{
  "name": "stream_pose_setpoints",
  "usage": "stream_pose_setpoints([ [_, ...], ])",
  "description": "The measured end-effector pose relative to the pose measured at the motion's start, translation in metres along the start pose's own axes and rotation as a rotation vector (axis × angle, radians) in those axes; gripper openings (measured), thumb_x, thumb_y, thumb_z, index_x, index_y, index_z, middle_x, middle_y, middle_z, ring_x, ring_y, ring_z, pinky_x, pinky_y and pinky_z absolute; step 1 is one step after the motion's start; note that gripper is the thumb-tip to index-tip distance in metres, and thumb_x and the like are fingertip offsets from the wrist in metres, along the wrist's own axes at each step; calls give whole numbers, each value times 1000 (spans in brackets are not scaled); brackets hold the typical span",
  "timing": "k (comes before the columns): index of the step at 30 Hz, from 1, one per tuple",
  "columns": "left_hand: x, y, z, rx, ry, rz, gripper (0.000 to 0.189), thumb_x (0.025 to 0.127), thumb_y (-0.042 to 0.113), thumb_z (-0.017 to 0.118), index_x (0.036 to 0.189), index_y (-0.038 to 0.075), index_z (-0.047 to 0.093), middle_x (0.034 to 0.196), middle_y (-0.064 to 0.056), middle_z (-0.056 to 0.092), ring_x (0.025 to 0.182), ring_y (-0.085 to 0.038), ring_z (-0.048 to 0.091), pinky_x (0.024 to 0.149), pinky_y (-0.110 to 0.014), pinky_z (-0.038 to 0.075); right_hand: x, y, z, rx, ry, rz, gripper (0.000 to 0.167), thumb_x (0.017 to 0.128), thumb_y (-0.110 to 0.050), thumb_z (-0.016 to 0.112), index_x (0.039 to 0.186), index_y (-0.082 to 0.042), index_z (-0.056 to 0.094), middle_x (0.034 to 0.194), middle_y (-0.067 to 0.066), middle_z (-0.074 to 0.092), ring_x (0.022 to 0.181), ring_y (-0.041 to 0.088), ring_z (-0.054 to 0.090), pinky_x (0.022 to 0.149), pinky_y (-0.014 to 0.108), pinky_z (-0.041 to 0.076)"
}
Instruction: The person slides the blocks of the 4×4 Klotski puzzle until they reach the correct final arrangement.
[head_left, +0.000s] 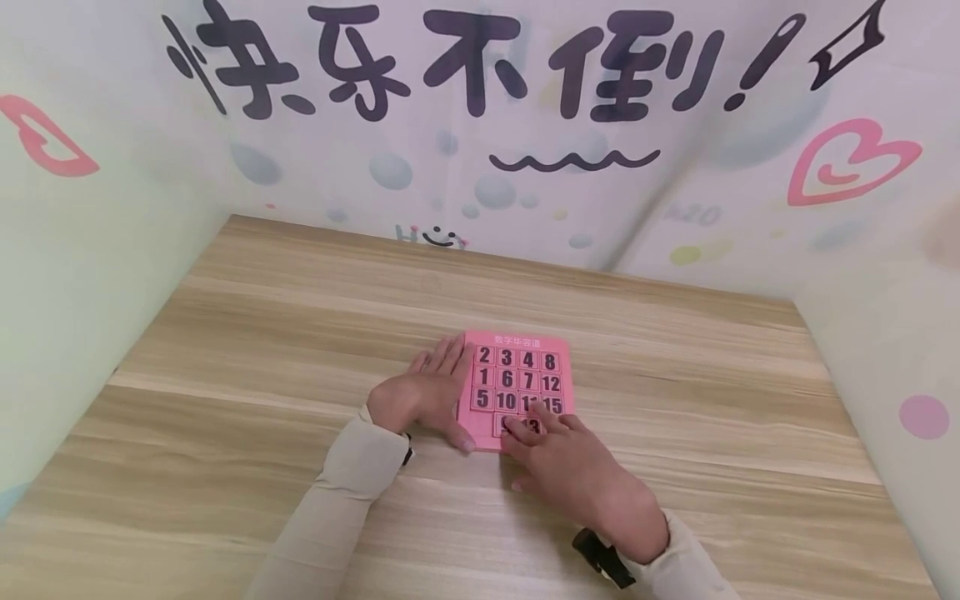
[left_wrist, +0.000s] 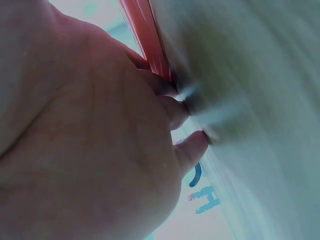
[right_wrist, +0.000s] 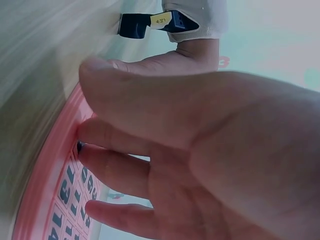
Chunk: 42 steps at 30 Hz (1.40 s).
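Note:
A pink sliding number puzzle (head_left: 517,333) lies flat on the table, its tiles bearing black numbers. Along its left side rests my left hand (head_left: 431,396), fingers stretched up the edge and thumb at the lower left corner. My right hand (head_left: 573,467) reaches in from the lower right, fingertips touching the bottom row around the 9 tile (head_left: 504,426) and the 13 tile (right_wrist: 65,192). To the left of the 9 is a bare pink slot. The 14 tile (right_wrist: 56,224) shows in the right wrist view; in the head view the right hand covers it.
The wood-grain table (head_left: 262,333) extends around the puzzle. A printed white wall sheet (head_left: 487,192) stands behind it, with pale walls at both sides. Each wrist carries a black strap, the right one (head_left: 602,557) showing below its sleeve.

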<state>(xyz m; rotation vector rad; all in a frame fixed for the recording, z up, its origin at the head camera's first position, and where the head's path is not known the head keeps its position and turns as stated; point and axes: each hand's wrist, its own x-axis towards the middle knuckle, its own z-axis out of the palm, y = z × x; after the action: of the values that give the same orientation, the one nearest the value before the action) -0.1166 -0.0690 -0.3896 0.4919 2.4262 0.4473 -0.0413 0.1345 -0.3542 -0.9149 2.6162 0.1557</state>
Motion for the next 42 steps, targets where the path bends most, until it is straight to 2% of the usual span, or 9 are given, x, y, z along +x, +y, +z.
stream_pose_setpoints([
  [7, -1, 0, 0, -1, -2, -7, 140, 68, 52, 87, 158, 5, -9, 165, -12, -17, 152, -29, -15, 125, -46, -3, 1, -2, 2, -26, 12, -23, 52, 94, -44, 64, 139, -19, 59, 151, -1, 49, 144, 33, 37, 114, 54, 35],
  [18, -1, 0, 0, -7, 5, -5, 139, 68, 51, 87, 158, 4, -8, 165, -13, -16, 152, -29, -15, 125, -47, -3, 2, -2, 6, -89, 77, -83, 54, 92, -46, 65, 138, -18, 60, 148, -1, 53, 140, 31, 43, 110, 50, 42],
  [29, -1, 0, 1, -16, 3, -9, 139, 68, 50, 87, 158, 5, -9, 165, -12, -17, 152, -29, -15, 125, -46, -4, 5, -3, 4, -70, 40, -78, 54, 93, -46, 64, 140, -20, 59, 150, -2, 51, 143, 31, 39, 114, 51, 37],
  [42, 0, 0, 0, -10, 3, 1, 139, 68, 51, 87, 158, 5, -8, 165, -13, -16, 153, -29, -15, 125, -47, -3, 7, -4, 7, -90, 101, -118, 53, 94, -46, 62, 140, -20, 58, 149, -1, 52, 141, 34, 43, 113, 50, 38],
])
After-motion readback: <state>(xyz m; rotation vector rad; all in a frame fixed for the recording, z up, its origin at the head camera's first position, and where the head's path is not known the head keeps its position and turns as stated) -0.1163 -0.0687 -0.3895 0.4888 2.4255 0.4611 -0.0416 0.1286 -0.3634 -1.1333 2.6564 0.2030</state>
